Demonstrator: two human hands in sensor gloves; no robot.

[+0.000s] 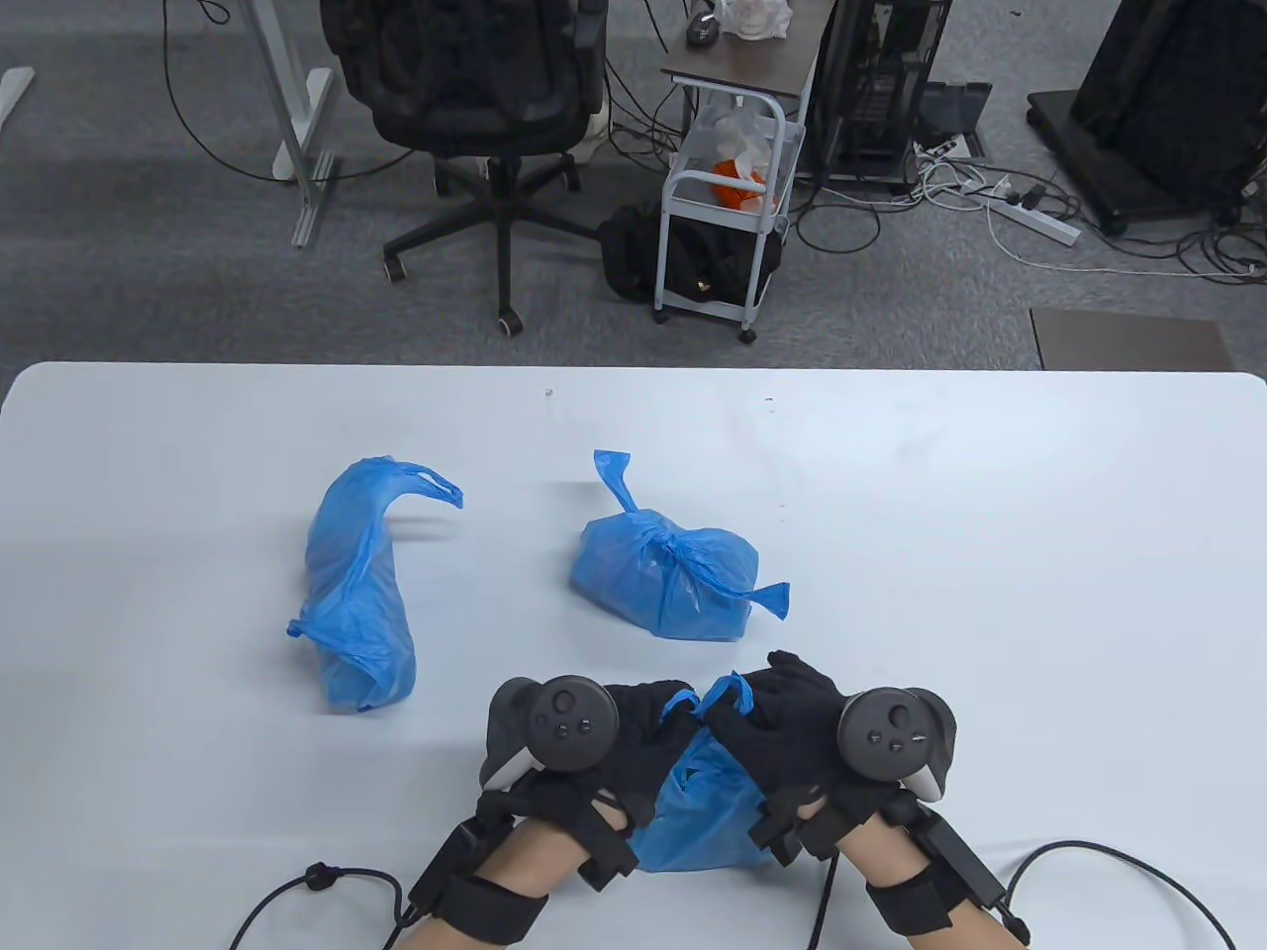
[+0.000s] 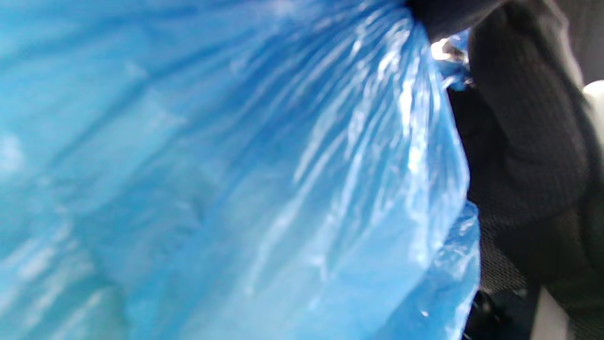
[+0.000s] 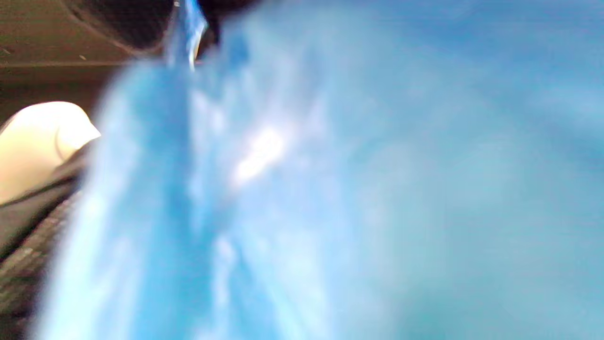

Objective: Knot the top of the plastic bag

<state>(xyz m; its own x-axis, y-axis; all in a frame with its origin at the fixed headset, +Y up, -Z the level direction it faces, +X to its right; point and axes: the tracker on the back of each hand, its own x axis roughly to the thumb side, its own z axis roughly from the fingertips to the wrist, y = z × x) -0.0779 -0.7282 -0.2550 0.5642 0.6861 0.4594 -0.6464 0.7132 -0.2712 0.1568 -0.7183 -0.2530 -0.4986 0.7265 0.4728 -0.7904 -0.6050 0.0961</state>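
Observation:
A blue plastic bag (image 1: 698, 811) stands at the table's near edge between my two hands. My left hand (image 1: 648, 727) grips one handle strip at the bag's top. My right hand (image 1: 757, 712) grips the other strip; a small blue loop (image 1: 730, 688) sticks up between the fingers. The two hands touch above the bag. The bag fills the left wrist view (image 2: 236, 189) and the right wrist view (image 3: 330, 189), both blurred, with black glove at their edges. The fingertips are hidden.
A knotted blue bag (image 1: 668, 579) lies at the table's middle. An untied blue bag (image 1: 358, 594) lies to the left. The white table (image 1: 990, 594) ends at a far edge, beyond which stand an office chair (image 1: 475, 89) and a cart (image 1: 728, 198).

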